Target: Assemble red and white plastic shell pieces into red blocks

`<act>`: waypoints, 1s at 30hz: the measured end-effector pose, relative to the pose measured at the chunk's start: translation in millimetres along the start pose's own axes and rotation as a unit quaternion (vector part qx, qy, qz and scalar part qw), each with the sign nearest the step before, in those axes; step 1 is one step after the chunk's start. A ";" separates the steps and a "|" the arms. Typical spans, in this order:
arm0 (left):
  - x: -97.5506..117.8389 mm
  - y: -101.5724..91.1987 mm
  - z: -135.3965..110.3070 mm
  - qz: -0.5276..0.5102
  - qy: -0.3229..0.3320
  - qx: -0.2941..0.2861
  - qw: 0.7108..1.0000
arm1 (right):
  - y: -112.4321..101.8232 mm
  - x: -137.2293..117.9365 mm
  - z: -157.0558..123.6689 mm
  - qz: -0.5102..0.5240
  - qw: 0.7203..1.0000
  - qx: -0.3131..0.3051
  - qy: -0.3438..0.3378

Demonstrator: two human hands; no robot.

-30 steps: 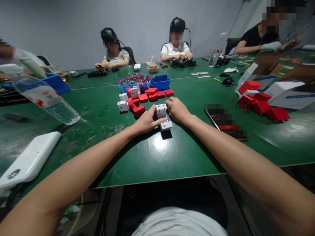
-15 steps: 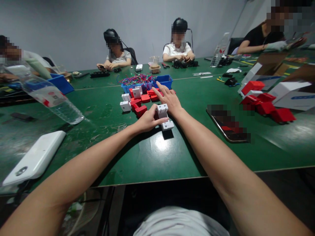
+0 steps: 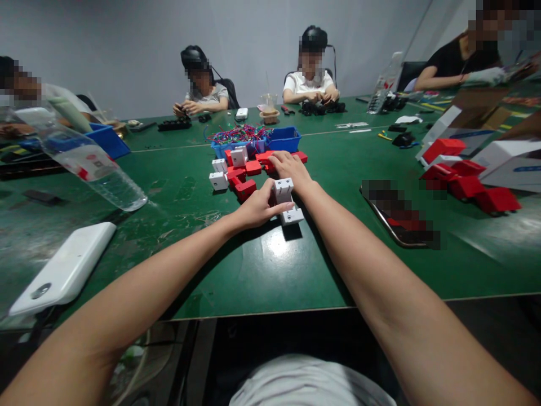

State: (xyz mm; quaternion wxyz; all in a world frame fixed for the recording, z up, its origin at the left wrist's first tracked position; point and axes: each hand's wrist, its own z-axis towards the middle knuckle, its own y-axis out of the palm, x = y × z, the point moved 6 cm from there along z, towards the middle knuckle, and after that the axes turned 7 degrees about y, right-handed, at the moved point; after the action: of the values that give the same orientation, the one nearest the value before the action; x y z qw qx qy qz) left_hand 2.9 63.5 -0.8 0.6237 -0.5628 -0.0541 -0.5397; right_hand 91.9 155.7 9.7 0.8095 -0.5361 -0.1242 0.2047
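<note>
In my left hand (image 3: pixel 258 206), closed with the thumb across the front, is a white plastic bracket (image 3: pixel 283 186) with small holes at its ends, tilted just above the table. My right hand (image 3: pixel 293 172) reaches past it, fingers bent down onto a red plastic part (image 3: pixel 264 158); its fingertips are partly hidden. Several red plastic parts (image 3: pixel 245 189) lie in a loose pile left of that hand. White blocks (image 3: pixel 218 181) sit among them. Just behind the pile is a blue bin (image 3: pixel 284 139), beside a heap of coloured wires (image 3: pixel 240 134).
A phone (image 3: pixel 393 217) lies to the right, with red parts (image 3: pixel 460 172) and white boxes (image 3: pixel 513 163) beyond it. On the left are a tilted water bottle (image 3: pixel 93 163) and a white power bank (image 3: pixel 63 268). Several people sit around the green table (image 3: pixel 236 282).
My right hand's raised, spread fingers have come down and curled onto the red parts. The left hand keeps its hold on the white bracket. The whole view has shifted slightly.
</note>
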 end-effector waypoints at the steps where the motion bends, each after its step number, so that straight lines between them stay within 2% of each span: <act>1: 0.3 0.2 -0.3 0.001 -0.001 -0.002 1.000 | -0.8 0.5 -0.4 0.000 1.000 0.003 0.006; 10: 4.7 -2.1 -1.4 0.021 -0.008 -0.010 1.000 | -6.7 7.7 -5.9 0.043 0.998 0.023 0.044; 16: 4.4 -1.5 -1.8 0.010 -0.007 -0.013 1.000 | -4.5 9.7 -7.6 0.084 0.995 -0.004 0.049; 30: 4.7 -2.9 -1.5 0.009 -0.010 -0.012 1.000 | -38.9 -4.5 -30.6 -0.003 0.995 -0.035 0.090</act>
State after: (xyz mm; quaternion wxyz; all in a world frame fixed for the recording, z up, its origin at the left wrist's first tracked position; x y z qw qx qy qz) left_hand 1.9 60.1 3.7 0.6211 -0.5757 -0.0487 -0.5296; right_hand 108.5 115.3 33.4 0.7985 -0.5803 -0.0592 0.1489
